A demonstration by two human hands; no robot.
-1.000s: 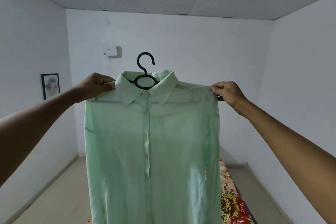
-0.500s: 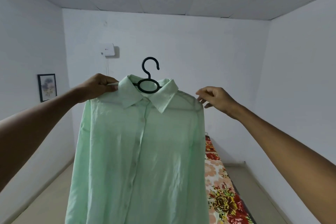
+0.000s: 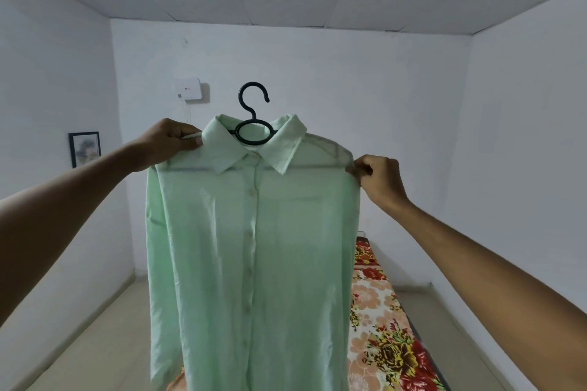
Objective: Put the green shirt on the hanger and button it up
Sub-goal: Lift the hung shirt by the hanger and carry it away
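A pale green shirt [image 3: 254,247] hangs in the air in front of me on a black hanger [image 3: 253,111], whose hook and loop stick out above the collar. The hanger's arms show faintly through the thin cloth at the shoulders. The front placket runs closed down the middle with several small buttons along it. My left hand [image 3: 171,143] pinches the left shoulder beside the collar. My right hand [image 3: 379,179] grips the right shoulder tip, a bit lower, so the shirt tilts down to the right.
A mattress with a red and yellow floral sheet [image 3: 387,336] lies on the floor behind the shirt at the right. White walls close in on both sides. A white box [image 3: 189,89] and a framed picture [image 3: 84,147] hang on the walls.
My right hand let go of the shoulder, then took hold of the right shoulder tip again. The shirt swung left and came back to face me. My left hand kept its grip.
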